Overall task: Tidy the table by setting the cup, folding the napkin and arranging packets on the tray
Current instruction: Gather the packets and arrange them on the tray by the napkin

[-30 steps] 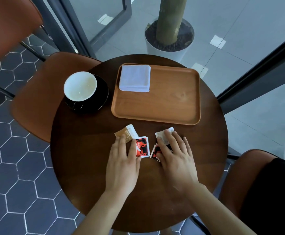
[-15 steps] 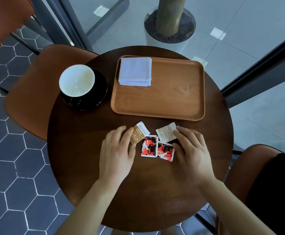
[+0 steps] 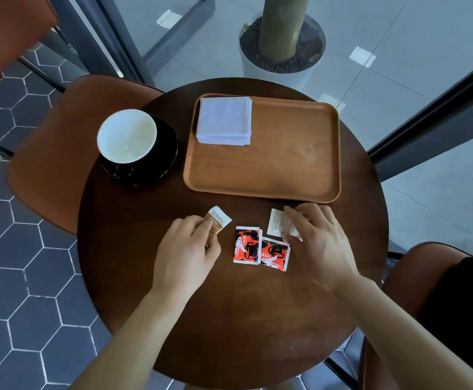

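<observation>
Round dark table [image 3: 229, 319], hexagon-tiled floor [image 3: 18, 277]; folded napkin [image 3: 224, 121] on tray [image 3: 286, 164]; cup [image 3: 127, 136] on saucer [image 3: 165, 153] beside; my left hand [image 3: 186, 257] pinches brown packet [image 3: 219, 222]; my right hand [image 3: 319, 246] covers white packet [image 3: 277, 225], grip unclear; red packets [image 3: 247, 244] between.

Round table [image 3: 229, 319]: tray [image 3: 286, 164], saucer [image 3: 163, 164], packets [image 3: 247, 244].

Soft daylight from the window; wide-angle edges bend.

Café, most likely: small round table [image 3: 229, 319], cup [image 3: 127, 136] on saucer [image 3: 162, 161] and serving tray [image 3: 286, 170] beyond the fingers [image 3: 311, 218], packets [image 3: 246, 244] between them. Padded brown chairs [image 3: 55, 153] either side. Hex floor tiles [image 3: 18, 277], glass wall [image 3: 173, 38], potted plant [image 3: 281, 38] farther out.
</observation>
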`<state>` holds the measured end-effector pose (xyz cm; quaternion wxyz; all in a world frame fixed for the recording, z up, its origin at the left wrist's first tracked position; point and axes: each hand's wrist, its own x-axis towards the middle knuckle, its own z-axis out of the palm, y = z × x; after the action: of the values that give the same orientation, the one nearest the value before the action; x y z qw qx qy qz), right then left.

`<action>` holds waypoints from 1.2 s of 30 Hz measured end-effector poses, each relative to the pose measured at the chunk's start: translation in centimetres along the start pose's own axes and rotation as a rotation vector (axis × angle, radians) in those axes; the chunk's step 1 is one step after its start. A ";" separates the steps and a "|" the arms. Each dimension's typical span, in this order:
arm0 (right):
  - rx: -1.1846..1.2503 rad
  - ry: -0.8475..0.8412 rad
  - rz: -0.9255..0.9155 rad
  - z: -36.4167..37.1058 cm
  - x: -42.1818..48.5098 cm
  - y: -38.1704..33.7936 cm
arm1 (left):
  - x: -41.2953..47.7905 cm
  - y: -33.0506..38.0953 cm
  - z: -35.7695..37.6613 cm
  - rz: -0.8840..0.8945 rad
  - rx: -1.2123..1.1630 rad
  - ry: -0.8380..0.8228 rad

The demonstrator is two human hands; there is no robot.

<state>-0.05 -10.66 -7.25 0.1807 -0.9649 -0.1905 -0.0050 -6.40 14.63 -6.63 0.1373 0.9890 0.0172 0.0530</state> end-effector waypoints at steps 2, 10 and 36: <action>0.018 -0.002 0.044 -0.2 0.2 -0.1 | 0.0 -0.1 -0.1 -0.018 -0.047 0.045; 0.081 -0.024 0.188 -0.8 0.5 -0.5 | -0.7 -0.5 -0.2 -0.094 0.067 -0.039; 0.990 -0.131 0.567 0.2 1.5 -10.4 | -3.4 -2.5 -0.8 -0.122 -0.239 -0.043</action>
<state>-2.48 -1.06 -3.70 0.5930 -0.7770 0.0853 0.1933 -9.96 17.10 -6.91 0.2576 0.9635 0.0677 0.0248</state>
